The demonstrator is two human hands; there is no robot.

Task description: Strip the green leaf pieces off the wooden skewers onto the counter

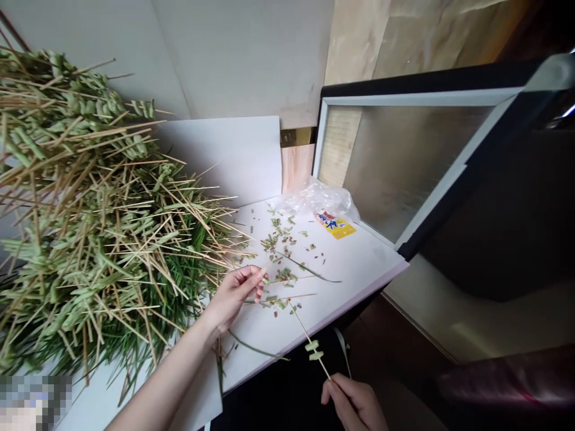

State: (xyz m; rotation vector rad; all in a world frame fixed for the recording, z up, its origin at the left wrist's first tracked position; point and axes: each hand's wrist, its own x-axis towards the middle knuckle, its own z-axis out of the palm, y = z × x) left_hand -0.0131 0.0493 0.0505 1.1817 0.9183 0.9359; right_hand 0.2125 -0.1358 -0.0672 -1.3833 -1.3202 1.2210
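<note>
White counter (359,269), heaped green skewers (90,197), left fingers (249,276) curled, right fingers (330,392) gripping one skewer (300,323) bearing two green pieces (313,350)

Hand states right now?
Left hand: fingers curled, can't tell if holding anything.
Right hand: closed, holding a bamboo skewer.

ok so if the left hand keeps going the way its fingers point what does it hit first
Probably the small cut green leaf scraps lying on the flat white board, just past the left hand's fingers, though how high the hand sits above them is hard to judge.
</note>
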